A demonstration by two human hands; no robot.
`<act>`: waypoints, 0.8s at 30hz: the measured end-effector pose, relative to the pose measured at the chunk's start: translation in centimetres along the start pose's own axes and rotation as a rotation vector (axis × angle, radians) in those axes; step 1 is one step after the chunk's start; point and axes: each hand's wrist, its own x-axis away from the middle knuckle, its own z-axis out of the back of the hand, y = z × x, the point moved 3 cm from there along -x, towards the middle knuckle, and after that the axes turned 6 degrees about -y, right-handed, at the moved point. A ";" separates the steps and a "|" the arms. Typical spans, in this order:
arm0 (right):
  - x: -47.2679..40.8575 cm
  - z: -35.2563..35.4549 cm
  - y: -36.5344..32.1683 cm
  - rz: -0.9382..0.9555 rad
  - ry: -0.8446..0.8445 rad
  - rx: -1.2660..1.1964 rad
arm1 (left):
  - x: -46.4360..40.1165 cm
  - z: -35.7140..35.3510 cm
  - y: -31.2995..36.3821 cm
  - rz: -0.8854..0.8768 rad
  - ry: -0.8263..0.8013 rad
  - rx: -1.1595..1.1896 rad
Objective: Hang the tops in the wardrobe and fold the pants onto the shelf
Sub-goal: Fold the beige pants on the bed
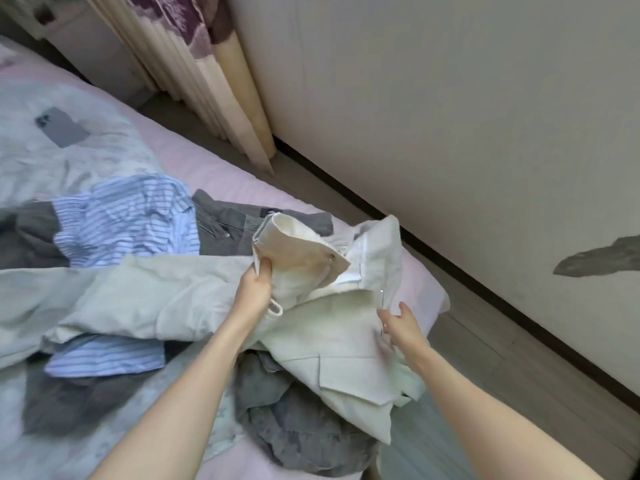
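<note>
- The left hand (pixel 257 284) pinched the cream cotton trousers' waistband (pixel 301 252), lifting it off the heap.
- The right hand (pixel 401 325), fingers spread, reached for the fly edge, probably to straighten it.

A pink-sheeted bed (pixel 221 174) fills the left, cream curtain (pixel 207 81) hanging beside a pale wall (pixel 450 116), grey floor (pixel 502 358) below.
</note>
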 end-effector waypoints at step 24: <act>27.0 -13.1 2.5 0.294 0.076 0.126 | 32.9 17.5 -11.5 -0.430 -0.198 -0.509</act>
